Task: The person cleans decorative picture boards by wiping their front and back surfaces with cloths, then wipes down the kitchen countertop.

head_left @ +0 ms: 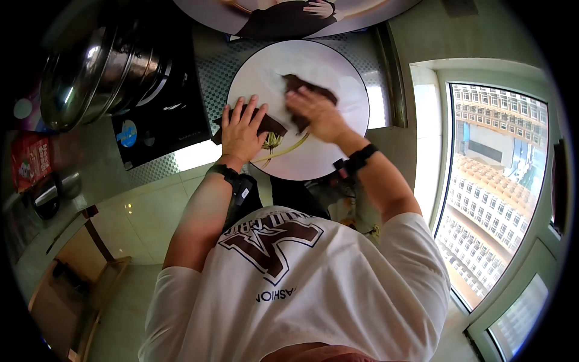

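A round white board (pixel 338 148) with a yellow-green flower picture lies on the counter in front of me. My right hand (pixel 319 113), blurred by motion, is over a dark brown cloth (pixel 322 92) on the board, its fingers bent onto the fabric. At the board's left edge, my left hand (pixel 242 134) rests with spread fingers on a second dark brown piece (pixel 271 125), which looks like cloth. Part of that piece is hidden under the hand, and part sticks out past the rim.
Beyond the board lies a larger round picture panel (pixel 350 13). Shiny metal pots (pixel 90 72) stand on a black stove surface (pixel 169 133) at left, near a red packet (pixel 31 160). A tall window (pixel 494 199) is to the right, and a wooden cabinet (pixel 60 301) sits lower left.
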Available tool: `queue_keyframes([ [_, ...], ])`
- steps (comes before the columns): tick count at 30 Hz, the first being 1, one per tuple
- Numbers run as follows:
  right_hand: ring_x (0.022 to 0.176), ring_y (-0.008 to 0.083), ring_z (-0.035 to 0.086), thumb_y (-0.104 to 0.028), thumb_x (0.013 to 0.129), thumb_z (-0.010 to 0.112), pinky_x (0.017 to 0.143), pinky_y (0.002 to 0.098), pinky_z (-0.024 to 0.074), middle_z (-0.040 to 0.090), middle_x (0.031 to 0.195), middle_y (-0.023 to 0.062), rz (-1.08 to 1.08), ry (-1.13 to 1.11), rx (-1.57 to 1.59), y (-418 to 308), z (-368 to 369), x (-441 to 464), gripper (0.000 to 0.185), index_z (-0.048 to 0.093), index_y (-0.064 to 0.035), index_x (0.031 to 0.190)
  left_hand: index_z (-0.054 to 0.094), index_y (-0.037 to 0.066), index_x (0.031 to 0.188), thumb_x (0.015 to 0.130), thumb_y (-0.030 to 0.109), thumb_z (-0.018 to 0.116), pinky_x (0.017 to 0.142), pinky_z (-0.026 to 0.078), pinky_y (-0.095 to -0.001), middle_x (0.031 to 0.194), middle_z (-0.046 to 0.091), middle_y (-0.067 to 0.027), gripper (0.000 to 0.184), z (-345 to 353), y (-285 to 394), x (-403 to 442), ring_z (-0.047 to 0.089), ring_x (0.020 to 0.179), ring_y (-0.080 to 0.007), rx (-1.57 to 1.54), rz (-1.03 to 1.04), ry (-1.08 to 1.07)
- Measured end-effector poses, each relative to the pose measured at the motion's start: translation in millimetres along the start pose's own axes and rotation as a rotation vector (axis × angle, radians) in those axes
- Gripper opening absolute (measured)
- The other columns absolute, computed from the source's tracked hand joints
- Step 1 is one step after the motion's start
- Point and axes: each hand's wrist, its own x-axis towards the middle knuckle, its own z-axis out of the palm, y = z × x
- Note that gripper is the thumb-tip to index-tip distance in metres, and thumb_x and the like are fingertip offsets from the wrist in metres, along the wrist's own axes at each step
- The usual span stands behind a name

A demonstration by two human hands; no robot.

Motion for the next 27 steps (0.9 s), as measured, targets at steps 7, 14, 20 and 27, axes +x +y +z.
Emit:
queue_keyframes([
  [7,0.156,0.0277,0.016,-0.042,0.094,0.056,0.126,0.0448,0.0134,0.021,0.169,-0.0006,0.316,0.008,-0.326,-0.3,-18.8,107.3,0.070,0.036,-0.0244,0.158,0.051,0.021,0.145,0.080,0.034,0.077,0.120,0.021,-0.0571,0.158,0.040,-0.0057,0.072,-2.7,2.7,1.0,0.033,0.145,-0.0337,0.007,-0.026,-0.008],
  [14,0.153,0.0289,0.024,-0.023,0.085,0.063,0.125,0.0440,0.0219,0.033,0.164,-0.0025,0.119,0.274,-0.031,51.7,13.4,91.7,0.073,0.042,-0.0253,0.154,0.051,0.017,0.144,0.079,0.036,0.078,0.119,0.022,-0.0570,0.155,0.042,-0.0055,0.073,-2.9,4.4,2.2,0.035,0.144,-0.0325,0.053,-0.018,-0.005],
  [20,0.152,0.0386,0.022,-0.019,0.078,0.066,0.122,0.0530,0.0233,0.028,0.165,0.0038,0.588,0.305,-0.004,51.8,6.7,-57.9,0.087,0.033,-0.0250,0.158,0.047,0.019,0.148,0.080,0.036,0.077,0.119,0.022,-0.0585,0.158,0.038,-0.0044,0.077,2.3,3.0,1.9,0.033,0.146,-0.0317,0.064,0.018,-0.008],
  [27,0.152,0.0359,0.024,-0.031,0.070,0.083,0.124,0.0528,0.0197,0.030,0.164,0.0062,0.359,0.069,0.078,-101.9,44.5,-125.5,0.098,0.038,-0.0176,0.155,0.044,0.020,0.150,0.081,0.036,0.076,0.119,0.022,-0.0583,0.160,0.036,-0.0043,0.078,4.7,3.1,1.3,0.032,0.146,-0.0328,0.133,0.021,-0.027],
])
